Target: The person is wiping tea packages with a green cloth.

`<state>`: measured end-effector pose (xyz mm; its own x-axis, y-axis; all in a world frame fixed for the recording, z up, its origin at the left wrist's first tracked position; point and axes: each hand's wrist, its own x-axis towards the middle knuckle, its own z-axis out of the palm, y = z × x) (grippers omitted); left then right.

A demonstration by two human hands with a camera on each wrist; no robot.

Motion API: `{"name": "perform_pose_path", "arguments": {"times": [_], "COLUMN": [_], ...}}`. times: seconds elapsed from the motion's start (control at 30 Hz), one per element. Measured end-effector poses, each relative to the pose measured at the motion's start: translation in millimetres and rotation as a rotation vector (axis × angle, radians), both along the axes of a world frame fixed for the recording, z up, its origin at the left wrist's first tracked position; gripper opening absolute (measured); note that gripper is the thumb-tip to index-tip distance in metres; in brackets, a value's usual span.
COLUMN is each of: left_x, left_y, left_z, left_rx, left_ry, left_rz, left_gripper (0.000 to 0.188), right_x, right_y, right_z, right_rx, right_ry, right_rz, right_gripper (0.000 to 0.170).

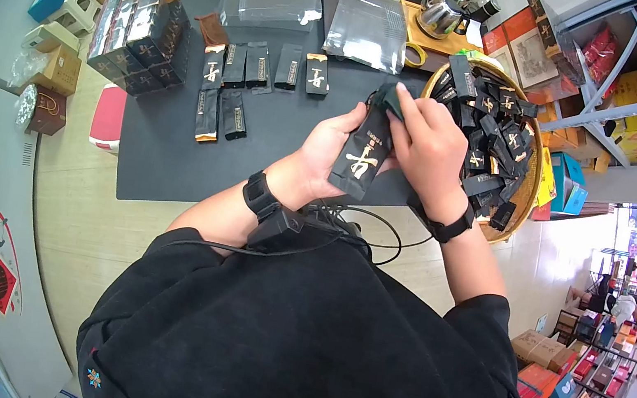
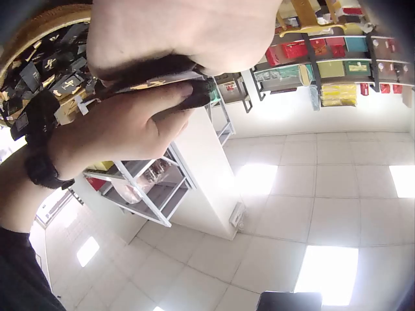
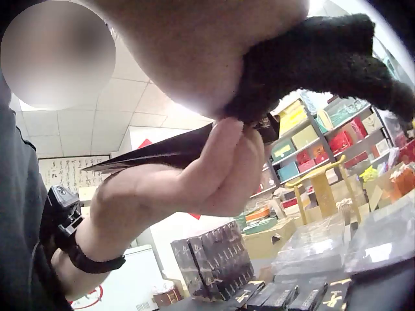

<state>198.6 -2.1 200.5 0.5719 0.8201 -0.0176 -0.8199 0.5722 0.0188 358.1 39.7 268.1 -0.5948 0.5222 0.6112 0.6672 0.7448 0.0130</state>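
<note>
A black packet with a gold character lies slanted in the left hand, its thumb along one edge. The right hand pinches a dark cloth against the packet's upper end. In the right wrist view the fuzzy dark cloth hangs from the right hand, and the left hand grips the packet beside it. Seen by the left wrist camera, the right hand meets the left hand at the packet, mostly hidden between them.
Several black packets lie on the dark table. A round basket heaped with packets is at the right. Wrapped boxes are stacked at the left; clear plastic sheets and a kettle are at the back.
</note>
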Motion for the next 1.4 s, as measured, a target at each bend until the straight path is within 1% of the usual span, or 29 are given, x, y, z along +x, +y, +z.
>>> {"name": "perform_pose_path", "arguments": {"times": [0.07,0.1,0.13,0.2,0.23,0.3,0.37,0.4,0.43,0.47,0.5,0.53,0.6,0.63,0.73,0.77,0.87,0.9,1.0,1.03,1.07,1.13,1.17,1.2,1.27,1.3,1.33,1.37,1.4], "left_x": [0,-5,-5,-6,-7,-11,-14,-15,-15,-14,-10,-12,-13,-12,-7,-6,-14,-13,-11,-11,-11,-11,-9,-9,-6,-4,-2,-1,-9], "left_y": [2,7,8,9,10,10,6,7,10,11,9,8,8,7,6,5,3,1,-1,2,2,1,-3,-8,4,1,-2,-3,-4], "left_z": [5,-8,-10,-13,-21,-25,-19,-25,-34,-39,-24,-21,-20,-26,-40,-42,-32,-33,-43,-50,-55,-45,-38,-28,-93,-80,-54,-40,-44], "left_rx": [-0.058,0.092,0.017,-0.148,-0.071,-0.045,-0.001,0.000,0.003,0.005,-0.031,-0.045,-0.071,-0.065,-0.079,-0.067,0.040,0.042,0.106,0.171,0.165,0.151,0.112,0.071,0.284,0.186,0.088,-0.009,0.129], "left_ry": [0.075,0.050,0.187,0.459,0.552,0.653,0.752,0.735,0.719,0.701,0.709,0.668,0.583,0.563,0.487,0.487,0.212,0.258,0.381,0.336,0.311,0.261,0.253,0.246,-0.058,0.012,0.083,0.153,0.163], "left_rz": [0.027,0.023,0.063,0.151,0.208,0.204,0.212,0.206,0.202,0.197,0.257,0.249,0.228,0.274,0.263,0.235,0.070,0.056,0.069,0.061,0.048,0.021,0.004,-0.013,-0.112,-0.053,0.006,0.067,0.085], "left_gripper": [0.040,0.036,0.035,0.032,0.042,0.050,0.062,0.060,0.059,0.058,0.046,0.041,0.032,0.026,0.022,0.029,0.040,0.049,0.050,0.052,0.052,0.053,0.053,0.052,0.053,0.054,0.054,0.054,0.054], "right_x": [-3,-4,-5,-3,-2,-1,0,1,1,1,0,-2,-5,-6,-8,-9,-10,-9,-9,-8,-8,-6,-5,-4,0,-4,-4,-8,-11], "right_y": [-7,-18,-27,-42,-46,-52,-50,-50,-51,-49,-49,-50,-52,-55,-55,-56,-58,-56,-59,-58,-57,-52,-42,-31,-7,-6,-9,-20,-36], "right_z": [-9,-13,-13,-13,-16,-19,-25,-28,-29,-30,-32,-34,-38,-41,-56,-60,-62,-63,-55,-58,-55,-45,-41,-37,-42,-37,-43,-46,-48], "right_rx": [-0.089,-0.198,-0.294,-0.491,-0.526,-0.604,-0.591,-0.585,-0.637,-0.615,-0.621,-0.624,-0.630,-0.635,-0.577,-0.565,-0.555,-0.531,-0.397,-0.349,-0.322,-0.270,-0.215,-0.198,-0.120,-0.138,-0.175,-0.228,-0.282], "right_ry": [0.084,0.122,0.155,0.171,0.190,0.250,0.351,0.402,0.431,0.453,0.461,0.470,0.453,0.444,0.286,0.275,0.266,0.227,0.026,0.008,-0.040,-0.136,-0.122,-0.057,0.069,0.108,0.103,0.044,-0.016], "right_rz": [0.026,0.092,0.165,0.233,0.234,0.217,0.165,0.139,0.091,0.097,0.097,0.095,0.087,0.080,0.097,0.116,0.152,0.168,0.223,0.299,0.321,0.364,0.322,0.277,0.142,0.126,0.148,0.239,0.331], "right_gripper": [0.041,0.041,0.043,0.043,0.042,0.037,0.034,0.032,0.030,0.030,0.030,0.031,0.032,0.033,0.035,0.035,0.035,0.035,0.035,0.039,0.040,0.042,0.043,0.038,0.035,0.033,0.033,0.035,0.036]}}
